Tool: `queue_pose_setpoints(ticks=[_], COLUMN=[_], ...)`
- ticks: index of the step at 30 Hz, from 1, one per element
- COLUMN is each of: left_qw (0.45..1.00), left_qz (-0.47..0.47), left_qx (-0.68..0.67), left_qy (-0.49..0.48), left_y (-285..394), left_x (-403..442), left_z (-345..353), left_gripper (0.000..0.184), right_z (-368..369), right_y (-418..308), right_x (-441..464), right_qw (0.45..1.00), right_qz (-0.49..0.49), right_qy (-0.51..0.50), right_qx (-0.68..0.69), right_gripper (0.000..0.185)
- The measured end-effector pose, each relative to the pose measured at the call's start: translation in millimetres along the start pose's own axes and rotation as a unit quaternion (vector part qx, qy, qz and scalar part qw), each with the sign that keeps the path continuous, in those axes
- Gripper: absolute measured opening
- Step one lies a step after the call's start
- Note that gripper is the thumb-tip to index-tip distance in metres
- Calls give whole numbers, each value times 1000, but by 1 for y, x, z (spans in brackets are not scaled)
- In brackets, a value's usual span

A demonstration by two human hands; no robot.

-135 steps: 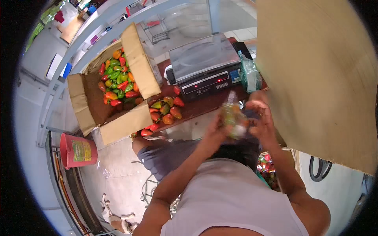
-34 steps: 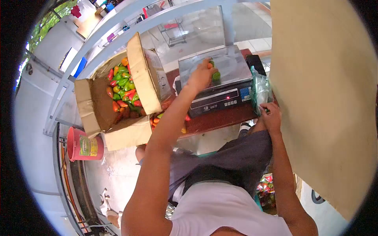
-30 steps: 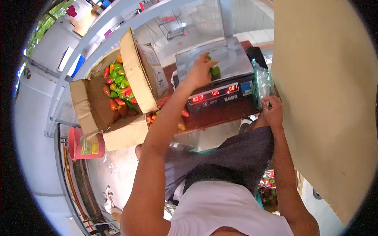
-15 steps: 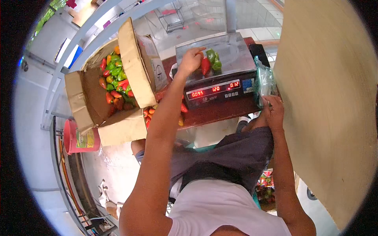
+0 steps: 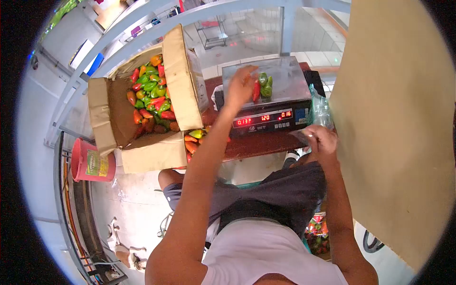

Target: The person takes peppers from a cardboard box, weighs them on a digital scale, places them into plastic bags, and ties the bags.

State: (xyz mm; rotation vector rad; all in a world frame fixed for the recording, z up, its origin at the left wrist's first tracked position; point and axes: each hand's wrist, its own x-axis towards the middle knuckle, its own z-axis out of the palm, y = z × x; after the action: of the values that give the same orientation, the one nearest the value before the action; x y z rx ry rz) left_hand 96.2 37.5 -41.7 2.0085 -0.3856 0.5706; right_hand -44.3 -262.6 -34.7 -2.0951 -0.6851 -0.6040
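Note:
My left hand is over the left part of the scale's metal plate, its fingers spread and slightly blurred. Just right of its fingertips lie a red pepper and green peppers. Something orange shows beneath the fingers, partly hidden. Red digits glow on the scale's display. Near the front right corner of the scale, my right hand pinches a thin clear plastic bag. Behind that hand, a bundle of clear and green plastic bags rests beside the scale.
An open cardboard box of red, orange and green peppers stands at the left. More peppers lie at its near right corner on the dark red table. A pink bucket is on the floor. A large cardboard sheet rises at the right.
Peppers have come to rest on the scale, and its display figures have risen. My right hand has moved from the bag bundle with a clear bag now between its fingers.

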Motion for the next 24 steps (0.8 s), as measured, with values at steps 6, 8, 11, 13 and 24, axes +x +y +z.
queue_pose_setpoints(ticks=[6, 8, 11, 13, 24], left_qw=[946, 947, 930, 917, 863], left_qz=[-63, -135, -245, -328, -434], left_qx=[-118, -165, -236, -213, -251], left_qy=[-296, -240, -141, -77, 60], left_y=[140, 129, 118, 125, 73], left_x=[-141, -172, -203, -211, -259], left_z=[-17, -41, -71, -85, -104], left_gripper=[14, 12, 17, 23, 20], right_z=[-15, -31, -47, -47, 6], right_y=[-73, -73, -50, -26, -24], right_x=[11, 4, -16, -32, -52], right_qw=[968, 942, 950, 973, 723], right_qz=[113, 109, 32, -22, 422], right_qy=[-196, -314, -309, -225, 196], right_qx=[112, 36, 36, 36, 511], right_gripper=[16, 18, 18, 17, 17])
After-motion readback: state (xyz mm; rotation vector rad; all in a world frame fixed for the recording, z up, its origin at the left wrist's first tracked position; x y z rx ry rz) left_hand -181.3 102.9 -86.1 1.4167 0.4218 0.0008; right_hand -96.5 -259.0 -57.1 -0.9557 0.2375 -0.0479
